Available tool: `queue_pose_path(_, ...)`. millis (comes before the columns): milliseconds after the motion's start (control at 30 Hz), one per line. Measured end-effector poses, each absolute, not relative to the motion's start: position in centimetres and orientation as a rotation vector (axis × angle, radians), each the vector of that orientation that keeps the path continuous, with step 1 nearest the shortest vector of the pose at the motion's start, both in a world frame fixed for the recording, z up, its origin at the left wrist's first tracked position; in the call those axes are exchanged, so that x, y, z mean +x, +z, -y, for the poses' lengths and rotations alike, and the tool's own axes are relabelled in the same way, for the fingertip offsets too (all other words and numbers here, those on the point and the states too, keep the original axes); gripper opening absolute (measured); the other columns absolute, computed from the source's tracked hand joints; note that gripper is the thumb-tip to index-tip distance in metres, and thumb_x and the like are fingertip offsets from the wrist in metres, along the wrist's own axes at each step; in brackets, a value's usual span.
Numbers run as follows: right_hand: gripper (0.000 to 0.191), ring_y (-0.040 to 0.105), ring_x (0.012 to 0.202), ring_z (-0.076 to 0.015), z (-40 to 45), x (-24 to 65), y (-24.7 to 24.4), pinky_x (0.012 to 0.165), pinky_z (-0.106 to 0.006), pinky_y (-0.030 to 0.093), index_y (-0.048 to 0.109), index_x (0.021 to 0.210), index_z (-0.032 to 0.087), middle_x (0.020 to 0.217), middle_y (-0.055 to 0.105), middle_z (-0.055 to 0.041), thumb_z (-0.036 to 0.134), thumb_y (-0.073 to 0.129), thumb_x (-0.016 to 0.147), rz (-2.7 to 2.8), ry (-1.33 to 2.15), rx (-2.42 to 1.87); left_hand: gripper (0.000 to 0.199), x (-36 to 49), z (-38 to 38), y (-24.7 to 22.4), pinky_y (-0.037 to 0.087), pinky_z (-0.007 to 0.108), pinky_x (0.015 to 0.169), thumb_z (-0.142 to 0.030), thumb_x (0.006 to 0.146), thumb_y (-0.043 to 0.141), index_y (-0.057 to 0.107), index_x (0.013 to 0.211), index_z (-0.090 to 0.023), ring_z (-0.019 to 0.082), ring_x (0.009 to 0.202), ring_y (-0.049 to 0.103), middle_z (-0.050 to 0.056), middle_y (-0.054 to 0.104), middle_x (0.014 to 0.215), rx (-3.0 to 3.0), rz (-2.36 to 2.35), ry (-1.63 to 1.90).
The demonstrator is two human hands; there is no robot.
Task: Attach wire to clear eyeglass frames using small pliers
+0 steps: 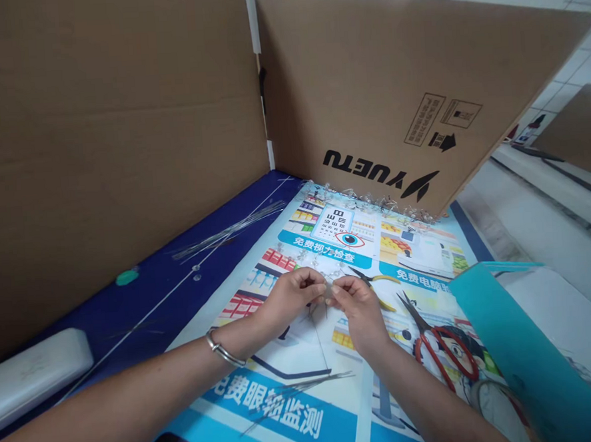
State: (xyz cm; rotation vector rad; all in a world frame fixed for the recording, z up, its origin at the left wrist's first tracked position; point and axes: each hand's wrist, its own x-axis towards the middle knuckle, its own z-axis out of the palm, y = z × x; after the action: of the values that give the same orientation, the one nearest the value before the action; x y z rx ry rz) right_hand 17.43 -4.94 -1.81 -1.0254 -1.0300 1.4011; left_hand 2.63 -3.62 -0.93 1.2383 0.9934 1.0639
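Note:
My left hand (300, 293) is closed, thumb and fingertips pinched together over the printed sheet. Facing it, my right hand (360, 310) is also closed in a pinch, its fingertips almost touching the left ones. Between them sits a small clear, greyish piece (328, 290), partly covered by the fingers; its exact kind is too small to make out. Thin wire (321, 339) hangs below the fingertips. Just beyond the hands lie a few clear beads (334, 269). Pliers with yellow handles (386, 279) rest close to my right hand.
Scissors with red handles (441, 352) and a teal box (517, 334) lie on the right. Wire bundles are in front (310, 384) and at left (231, 230). Clear ornaments (374, 201) line the cardboard wall (358, 97). A white case (39, 377) stands at left.

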Motion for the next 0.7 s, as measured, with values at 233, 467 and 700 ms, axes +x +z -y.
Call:
queue_pose_path(233, 0.014, 0.053, 0.065, -0.0092, 4.89, 17.42, -1.93, 0.067, -0.027, 0.046, 0.058, 0.082, 0.017, 0.073, 0.055, 0.0025, 0.028, 0.062, 0.073, 1.029, 1.4, -1.015, 0.01, 2.66, 3.66, -1.0, 0.038, 0.02, 0.056, -0.022, 0.074, 0.058, 0.055, 0.078, -0.013, 0.008, 0.059, 0.05, -0.001, 0.055, 0.066, 1.205, -0.971, 1.062)
queue_pose_path(467, 0.015, 0.053, 0.065, -0.0086, 4.93, 17.34, -1.77, 0.066, -0.026, 0.046, 0.057, 0.082, 0.017, 0.074, 0.055, 0.0024, 0.027, 0.062, 0.073, 1.013, 1.406, -1.006, 0.012, 2.71, 3.68, -1.15, 0.039, 0.021, 0.057, -0.024, 0.073, 0.059, 0.056, 0.079, -0.013, 0.008, 0.059, 0.05, -0.001, 0.055, 0.066, 1.163, -0.963, 1.067)
queue_pose_path(700, 0.014, 0.053, 0.066, -0.009, 4.83, 17.26, -1.85, 0.066, -0.026, 0.046, 0.057, 0.082, 0.018, 0.074, 0.055, 0.0027, 0.028, 0.062, 0.073, 1.019, 1.403, -0.997, 0.012, 2.97, 3.81, -1.0, 0.039, 0.021, 0.057, -0.022, 0.073, 0.059, 0.055, 0.079, -0.013, 0.008, 0.059, 0.05, -0.001, 0.055, 0.067, 1.138, -0.958, 1.081)
